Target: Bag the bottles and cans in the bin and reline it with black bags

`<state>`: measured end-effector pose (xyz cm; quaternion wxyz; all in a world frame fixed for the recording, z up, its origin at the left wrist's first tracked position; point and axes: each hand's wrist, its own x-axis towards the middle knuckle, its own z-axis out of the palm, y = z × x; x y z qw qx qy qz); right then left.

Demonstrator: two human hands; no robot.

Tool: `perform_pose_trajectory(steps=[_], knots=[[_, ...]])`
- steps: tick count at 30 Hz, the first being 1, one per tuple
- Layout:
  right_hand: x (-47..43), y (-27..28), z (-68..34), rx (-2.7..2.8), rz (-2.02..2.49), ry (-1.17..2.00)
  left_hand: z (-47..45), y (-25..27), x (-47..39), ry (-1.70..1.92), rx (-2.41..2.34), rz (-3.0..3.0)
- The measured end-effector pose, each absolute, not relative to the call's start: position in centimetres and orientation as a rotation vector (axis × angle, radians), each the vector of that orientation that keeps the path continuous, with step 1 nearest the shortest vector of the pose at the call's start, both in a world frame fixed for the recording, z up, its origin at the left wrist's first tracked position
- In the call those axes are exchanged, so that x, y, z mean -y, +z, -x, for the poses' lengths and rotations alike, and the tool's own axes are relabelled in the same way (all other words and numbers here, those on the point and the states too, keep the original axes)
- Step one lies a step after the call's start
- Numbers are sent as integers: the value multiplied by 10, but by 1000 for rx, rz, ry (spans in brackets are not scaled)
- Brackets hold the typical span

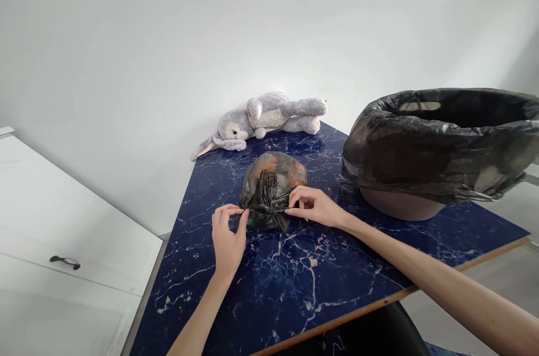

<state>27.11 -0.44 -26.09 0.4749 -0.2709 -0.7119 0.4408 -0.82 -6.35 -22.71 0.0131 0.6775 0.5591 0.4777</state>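
Note:
A filled black plastic bag [275,168] rests on the blue marble-patterned table, its thin film letting orange and green contents show through. The gathered neck of the bag faces me and looks knotted. On the left side of this knot, my left hand [227,232] pinches one end of the plastic between thumb and fingers. My right hand [314,205] pinches the opposite end from the right, so the plastic stretches between both hands. What exactly is inside the bag cannot be made out.
Behind the bag, a grey plush rabbit [269,117] lies on its side against the wall. A bin lined with a black bag [421,159] stands at the right. Left of the table [290,283] is a white cabinet [71,221] with a dark handle.

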Motion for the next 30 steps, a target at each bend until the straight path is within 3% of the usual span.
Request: perform_pose_trajectory(steps=[13,30], knots=[[-1,-263,-276,1640,808,1070,33,-241,47,1504,-1846,-1391],[10,-247,-278,1809,460,1675,5,-221,68,1385,-1653,-2037]])
